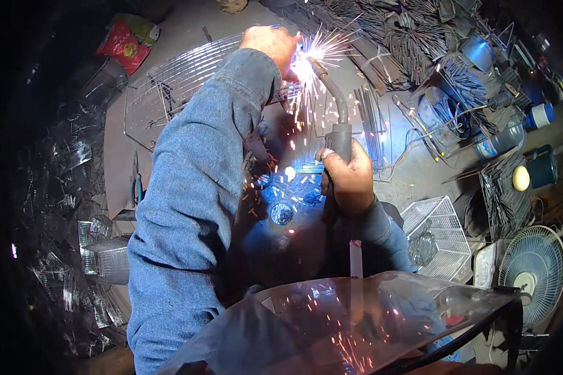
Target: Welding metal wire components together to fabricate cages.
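Note:
My right hand point(351, 178) is wrapped round the grip of a welding torch point(339, 106). The torch's bent neck reaches up and left to a bright arc point(305, 62) that throws sparks in all directions. Just left of the arc, my left hand point(272, 47) is closed at the right end of a curved wire rack point(187, 72). Its fingertips are partly lost in the glare, and the exact hold is hidden. Both arms are in blue denim sleeves. A clear face shield point(331, 312) covers the lower part of the view and reflects sparks.
Pliers point(136, 181) lie at the left beside wire pieces. At the right stand a white wire basket point(438, 234) and a fan point(532, 275). Bundles of metal rods point(413, 37) are piled at the back right. A red bag point(126, 47) sits at the far left.

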`<state>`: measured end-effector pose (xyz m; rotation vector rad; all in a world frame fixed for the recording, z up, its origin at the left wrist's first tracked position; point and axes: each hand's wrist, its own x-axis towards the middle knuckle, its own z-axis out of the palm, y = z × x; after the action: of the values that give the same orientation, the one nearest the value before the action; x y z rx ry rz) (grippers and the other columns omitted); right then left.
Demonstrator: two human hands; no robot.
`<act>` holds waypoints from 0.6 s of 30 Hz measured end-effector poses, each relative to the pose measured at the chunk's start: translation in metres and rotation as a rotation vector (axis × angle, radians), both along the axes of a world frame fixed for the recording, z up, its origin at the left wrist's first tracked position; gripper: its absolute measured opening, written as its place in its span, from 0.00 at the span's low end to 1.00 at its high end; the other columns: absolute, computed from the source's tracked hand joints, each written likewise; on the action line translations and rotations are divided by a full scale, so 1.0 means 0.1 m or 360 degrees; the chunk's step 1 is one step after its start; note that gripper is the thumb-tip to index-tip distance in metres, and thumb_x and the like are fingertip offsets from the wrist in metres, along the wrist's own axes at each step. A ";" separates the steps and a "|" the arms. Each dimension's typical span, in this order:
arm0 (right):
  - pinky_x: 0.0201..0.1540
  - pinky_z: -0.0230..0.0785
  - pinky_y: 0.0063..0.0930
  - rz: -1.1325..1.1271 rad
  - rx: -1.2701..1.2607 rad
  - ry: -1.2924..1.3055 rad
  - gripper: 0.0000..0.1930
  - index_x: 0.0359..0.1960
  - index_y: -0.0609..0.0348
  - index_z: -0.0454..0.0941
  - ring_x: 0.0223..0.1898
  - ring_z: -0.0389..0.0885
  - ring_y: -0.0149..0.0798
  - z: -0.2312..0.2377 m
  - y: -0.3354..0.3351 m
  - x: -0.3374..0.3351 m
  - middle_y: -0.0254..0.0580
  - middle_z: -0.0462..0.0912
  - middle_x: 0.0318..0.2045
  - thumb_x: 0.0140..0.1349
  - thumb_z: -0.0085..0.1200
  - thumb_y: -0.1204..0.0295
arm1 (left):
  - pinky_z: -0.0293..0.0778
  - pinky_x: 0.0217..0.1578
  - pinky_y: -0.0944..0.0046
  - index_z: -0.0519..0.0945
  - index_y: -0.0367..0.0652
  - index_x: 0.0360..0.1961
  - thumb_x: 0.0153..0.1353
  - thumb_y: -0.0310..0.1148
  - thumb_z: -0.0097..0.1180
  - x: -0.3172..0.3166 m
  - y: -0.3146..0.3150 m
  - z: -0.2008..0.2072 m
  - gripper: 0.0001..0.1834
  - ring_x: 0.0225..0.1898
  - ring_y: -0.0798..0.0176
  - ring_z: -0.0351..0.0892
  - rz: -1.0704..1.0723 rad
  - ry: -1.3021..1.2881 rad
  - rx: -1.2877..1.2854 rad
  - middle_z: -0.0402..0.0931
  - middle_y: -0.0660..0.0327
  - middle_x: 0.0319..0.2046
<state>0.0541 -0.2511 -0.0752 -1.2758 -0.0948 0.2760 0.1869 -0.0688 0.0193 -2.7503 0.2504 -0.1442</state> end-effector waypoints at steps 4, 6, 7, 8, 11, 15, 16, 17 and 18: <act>0.19 0.62 0.20 0.0042 -0.0081 -0.0258 0.06 0.34 0.62 0.70 0.15 0.68 0.27 -0.06 -0.08 0.06 0.35 0.72 0.18 0.56 0.50 0.75 | 0.74 0.45 0.54 0.67 0.59 0.59 0.39 0.60 0.65 -0.07 -0.03 -0.01 0.44 0.49 0.53 0.75 0.0010 -0.0022 0.0052 0.73 0.56 0.48; 0.17 0.62 0.21 0.0164 -0.0060 -0.0038 0.09 0.37 0.63 0.71 0.14 0.69 0.28 -0.04 -0.17 0.15 0.37 0.74 0.18 0.55 0.51 0.74 | 0.73 0.46 0.55 0.71 0.50 0.55 0.41 0.60 0.64 -0.07 0.09 -0.12 0.42 0.49 0.53 0.76 0.0071 -0.0102 0.0057 0.75 0.56 0.46; 0.15 0.62 0.22 0.0239 -0.0022 0.0146 0.10 0.38 0.64 0.71 0.13 0.69 0.29 0.01 -0.24 0.19 0.38 0.74 0.18 0.55 0.51 0.74 | 0.72 0.48 0.53 0.71 0.49 0.55 0.40 0.62 0.64 -0.09 0.05 -0.10 0.43 0.49 0.53 0.76 0.0117 -0.0104 0.0091 0.75 0.56 0.46; 0.13 0.62 0.23 0.0227 0.0101 0.0105 0.12 0.39 0.65 0.70 0.12 0.67 0.29 -0.08 -0.28 0.25 0.39 0.73 0.18 0.54 0.51 0.73 | 0.64 0.55 0.47 0.64 0.47 0.61 0.37 0.64 0.64 -0.12 0.05 -0.06 0.51 0.55 0.50 0.70 0.0199 0.0155 0.0084 0.71 0.52 0.52; 0.13 0.61 0.23 -0.0094 0.0384 0.0299 0.14 0.37 0.64 0.72 0.15 0.67 0.28 -0.07 -0.38 0.20 0.40 0.75 0.22 0.51 0.52 0.70 | 0.53 0.61 0.40 0.46 0.55 0.68 0.36 0.65 0.65 -0.25 0.16 -0.17 0.62 0.66 0.44 0.51 0.0186 -0.0149 -0.0206 0.53 0.50 0.65; 0.17 0.57 0.21 0.0206 0.0645 0.0548 0.15 0.37 0.67 0.72 0.13 0.62 0.27 -0.52 -0.39 0.35 0.33 0.68 0.14 0.58 0.48 0.65 | 0.64 0.54 0.42 0.59 0.58 0.63 0.42 0.57 0.64 -0.30 0.37 -0.24 0.47 0.60 0.51 0.64 0.0120 -0.0289 -0.0031 0.63 0.59 0.60; 0.17 0.58 0.21 0.0220 0.0525 0.0607 0.15 0.37 0.67 0.73 0.14 0.62 0.28 -0.49 -0.29 0.30 0.33 0.67 0.14 0.58 0.47 0.65 | 0.65 0.54 0.43 0.60 0.58 0.62 0.43 0.57 0.63 -0.31 0.34 -0.19 0.45 0.59 0.51 0.65 0.0151 -0.0253 0.0017 0.65 0.59 0.59; 0.18 0.58 0.21 0.0234 0.0404 0.0662 0.15 0.36 0.67 0.73 0.14 0.63 0.28 -0.43 -0.15 0.23 0.32 0.67 0.13 0.58 0.47 0.65 | 0.66 0.53 0.44 0.62 0.57 0.61 0.44 0.57 0.63 -0.30 0.37 -0.19 0.43 0.57 0.52 0.68 0.0154 -0.0252 -0.0035 0.68 0.59 0.56; 0.19 0.58 0.21 0.0151 0.0297 0.0633 0.15 0.35 0.66 0.73 0.14 0.63 0.28 -0.33 -0.09 0.18 0.32 0.66 0.13 0.58 0.46 0.64 | 0.67 0.51 0.46 0.64 0.56 0.59 0.45 0.57 0.63 -0.29 0.37 -0.22 0.41 0.55 0.53 0.70 0.0143 -0.0264 -0.0023 0.70 0.59 0.54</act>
<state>0.0719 -0.2602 -0.1086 -1.0127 0.1559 0.5841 0.1578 -0.0317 -0.0022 -2.7385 0.0816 -0.3495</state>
